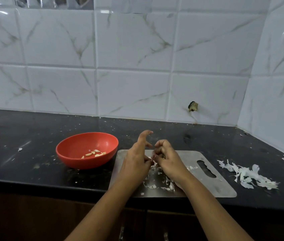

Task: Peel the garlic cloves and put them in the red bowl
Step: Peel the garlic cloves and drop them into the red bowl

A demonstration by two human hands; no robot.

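Your left hand (136, 162) & right hand (169, 160) meet over the steel board (224, 186), fingers curled, pinching a mostly hidden garlic clove (152, 159) btwn them. Red bowl (78, 162) w/ peeled cloves (94, 153) sits just left on the table (33, 136).

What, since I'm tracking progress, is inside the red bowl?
A few peeled garlic cloves lie on the floor of the red bowl, right of centre. Its near inner wall is hidden behind the rim.
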